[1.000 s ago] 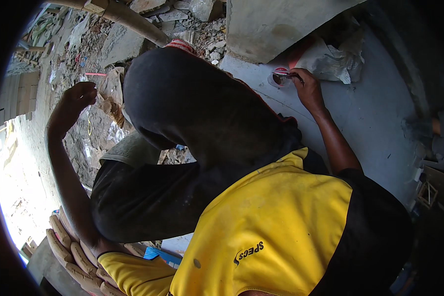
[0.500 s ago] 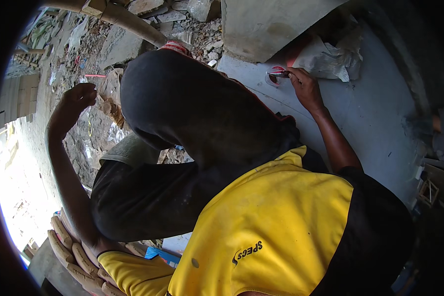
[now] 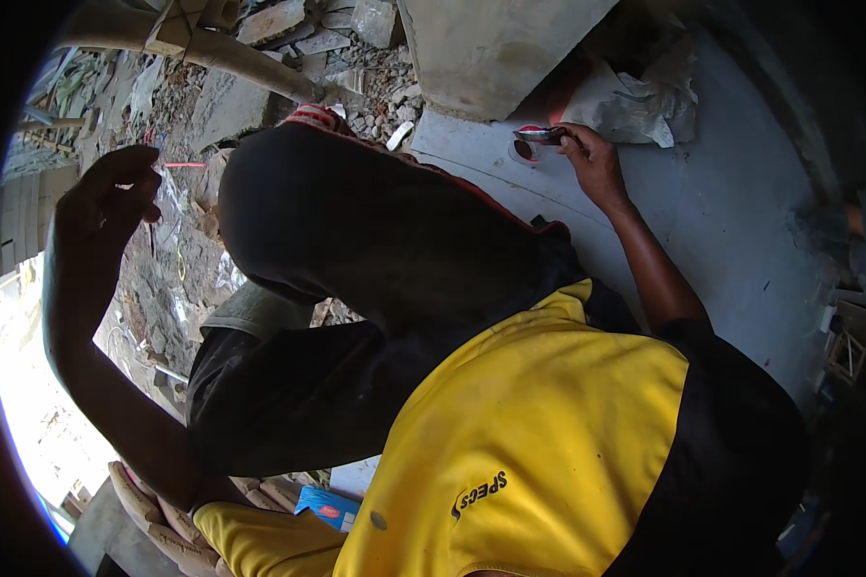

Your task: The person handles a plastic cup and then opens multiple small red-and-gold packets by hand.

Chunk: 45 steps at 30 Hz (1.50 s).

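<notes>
My right hand is closed on a small, dark, flat object with reddish parts; its exact kind I cannot make out. Just beside and partly under it, a clear cup with dark brown contents stands on the smooth grey surface. At the far left my left hand is raised in the air, in shadow. Its fingers are loosely bent and apart, and nothing shows in them. Between the hands lie my bent legs in dark trousers.
A crumpled whitish sack lies beyond my right hand, next to a grey slab-sided block. Rubble and a wooden pole are ahead. Stacked brown paper sacks and a blue packet sit at the lower left.
My left hand has moved left and nearer, and its fingers have spread a little. My right hand has shifted slightly left in the picture, still holding the dark object by the cup.
</notes>
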Available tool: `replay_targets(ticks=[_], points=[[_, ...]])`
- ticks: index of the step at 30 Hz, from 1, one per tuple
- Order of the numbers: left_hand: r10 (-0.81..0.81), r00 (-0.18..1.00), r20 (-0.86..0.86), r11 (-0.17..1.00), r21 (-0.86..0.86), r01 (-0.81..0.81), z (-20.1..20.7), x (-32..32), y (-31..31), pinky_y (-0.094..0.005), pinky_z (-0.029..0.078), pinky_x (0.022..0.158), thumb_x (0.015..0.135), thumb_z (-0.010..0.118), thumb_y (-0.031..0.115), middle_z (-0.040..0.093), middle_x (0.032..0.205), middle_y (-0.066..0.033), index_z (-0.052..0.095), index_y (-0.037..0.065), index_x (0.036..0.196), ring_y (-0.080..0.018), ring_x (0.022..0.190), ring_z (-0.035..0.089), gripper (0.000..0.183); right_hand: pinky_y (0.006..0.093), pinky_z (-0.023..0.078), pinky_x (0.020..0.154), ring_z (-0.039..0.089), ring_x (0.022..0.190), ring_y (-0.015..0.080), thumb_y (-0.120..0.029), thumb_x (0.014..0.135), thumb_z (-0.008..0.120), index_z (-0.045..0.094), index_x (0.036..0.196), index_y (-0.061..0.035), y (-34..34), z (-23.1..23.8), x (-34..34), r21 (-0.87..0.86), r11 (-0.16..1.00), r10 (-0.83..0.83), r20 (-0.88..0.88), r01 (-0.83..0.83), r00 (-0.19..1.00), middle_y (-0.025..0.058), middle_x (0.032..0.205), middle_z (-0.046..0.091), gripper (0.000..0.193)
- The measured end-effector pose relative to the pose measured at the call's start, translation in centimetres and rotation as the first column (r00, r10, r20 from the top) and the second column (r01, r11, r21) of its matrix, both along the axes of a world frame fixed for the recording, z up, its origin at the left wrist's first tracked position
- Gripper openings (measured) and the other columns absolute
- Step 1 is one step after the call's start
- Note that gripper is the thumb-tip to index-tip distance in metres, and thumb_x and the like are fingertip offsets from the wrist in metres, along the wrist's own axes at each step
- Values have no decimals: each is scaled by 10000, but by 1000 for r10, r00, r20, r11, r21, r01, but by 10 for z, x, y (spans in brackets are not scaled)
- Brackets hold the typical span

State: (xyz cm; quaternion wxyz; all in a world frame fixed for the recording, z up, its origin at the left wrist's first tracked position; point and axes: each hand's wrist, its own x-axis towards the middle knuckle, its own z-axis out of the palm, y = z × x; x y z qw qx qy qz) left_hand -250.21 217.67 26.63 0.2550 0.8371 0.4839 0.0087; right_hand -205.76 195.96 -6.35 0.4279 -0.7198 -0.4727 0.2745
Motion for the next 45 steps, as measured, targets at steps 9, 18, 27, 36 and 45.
replay_targets(ticks=[9, 18, 27, 36, 45], points=[[-603, 794, -75, 793, 49, 607, -77, 234, -85, -434, 569, 750, 855, 667, 119, 719, 884, -200, 709, 2, 949, -367, 858, 711, 155, 326, 529, 749, 694, 844, 186, -83, 942, 610, 662, 1177, -19, 1, 6, -5, 31, 999, -13, 43, 12, 999, 112, 990, 730, 250], [-409, 902, -137, 913, -48, 406, -209, 319, -100, -429, 600, 745, 745, 764, 125, 732, 877, -177, 727, 28, 907, -332, 862, 731, 192, 319, 527, 800, 696, 869, 188, -48, 975, 550, 681, 1102, -2, -7, 23, 6, 66, 995, 85, -141, -76, 986, 109, 940, 735, 188], [-462, 876, -141, 879, 57, 473, -243, 326, -85, -435, 595, 774, 790, 730, 121, 729, 938, -199, 738, 40, 939, -342, 896, 727, 170, 312, 529, 823, 705, 935, 162, -74, 992, 567, 690, 1118, -2, -3, 15, 7, 68, 996, 58, -92, -51, 994, 117, 990, 746, 190], [-480, 866, -142, 873, 13, 487, -260, 326, -81, -419, 591, 797, 806, 738, 143, 735, 953, -179, 748, 60, 969, -332, 923, 725, 184, 270, 520, 766, 645, 878, 101, -96, 1005, 552, 671, 1193, -22, 0, -4, 4, 13, 998, -64, -191, 67, 980, 30, 1001, 719, 234], [-465, 881, -87, 881, -141, 451, -280, 334, -74, -411, 593, 787, 792, 761, 176, 741, 915, -136, 761, 82, 940, -306, 890, 729, 175, 281, 539, 800, 677, 937, 134, -89, 997, 557, 696, 1129, -5, 6, -5, -2, -84, 989, -141, -280, 123, 950, 62, 1024, 724, 209]])
